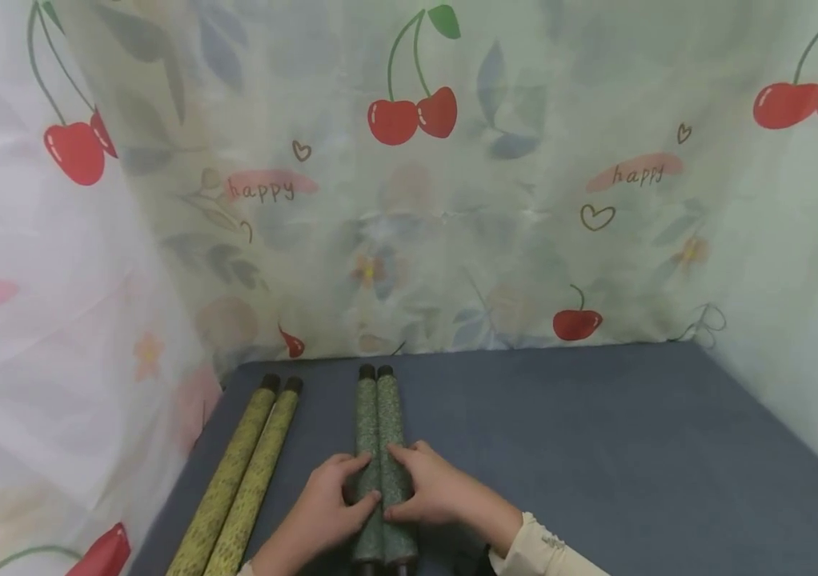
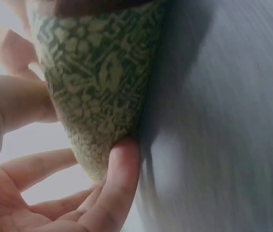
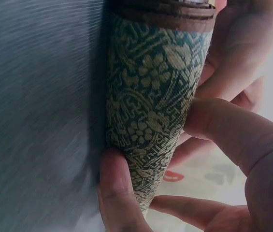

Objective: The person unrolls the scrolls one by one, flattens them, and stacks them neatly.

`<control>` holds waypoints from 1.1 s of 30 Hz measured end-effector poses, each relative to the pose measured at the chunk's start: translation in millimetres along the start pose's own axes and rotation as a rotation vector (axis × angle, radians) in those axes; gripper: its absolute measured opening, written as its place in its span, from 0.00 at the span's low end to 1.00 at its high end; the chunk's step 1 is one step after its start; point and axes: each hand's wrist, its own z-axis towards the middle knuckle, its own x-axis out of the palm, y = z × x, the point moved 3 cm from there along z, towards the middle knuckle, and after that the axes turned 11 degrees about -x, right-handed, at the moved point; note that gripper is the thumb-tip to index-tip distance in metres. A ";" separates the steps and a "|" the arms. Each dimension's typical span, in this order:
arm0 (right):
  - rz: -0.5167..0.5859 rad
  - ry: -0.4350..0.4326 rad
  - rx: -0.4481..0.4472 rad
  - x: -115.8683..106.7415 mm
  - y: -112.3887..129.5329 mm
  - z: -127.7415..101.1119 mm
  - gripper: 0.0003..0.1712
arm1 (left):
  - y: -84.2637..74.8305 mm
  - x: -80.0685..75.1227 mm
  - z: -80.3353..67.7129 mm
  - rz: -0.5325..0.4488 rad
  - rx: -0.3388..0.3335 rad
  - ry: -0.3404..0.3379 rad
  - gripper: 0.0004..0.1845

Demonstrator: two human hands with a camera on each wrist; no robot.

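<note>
Two dark green patterned rolls lie side by side on the blue-grey table [image 1: 596, 448], pointing away from me. My left hand [image 1: 362, 480] grips the left green roll [image 1: 366, 412] near its close end. My right hand [image 1: 398, 482] grips the right green roll [image 1: 390, 412] beside it. In the left wrist view the thumb [image 2: 119, 169] and a finger [image 2: 25, 104] curl round the green roll [image 2: 97, 77]. In the right wrist view the thumb [image 3: 114, 188] and fingers [image 3: 223, 125] wrap the green roll [image 3: 155, 96], below its brown end cap [image 3: 165, 12].
Two yellow-green rolls [image 1: 239, 480] lie together at the table's left edge. A thin cloth printed with cherries [image 1: 412, 112] hangs behind and on both sides. The right half of the table stretches bare beside my right sleeve [image 1: 542, 548].
</note>
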 end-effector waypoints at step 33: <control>-0.098 0.053 0.350 -109.5 66.5 -116.4 0.52 | -88.1 92.2 39.3 0.014 0.176 0.042 0.33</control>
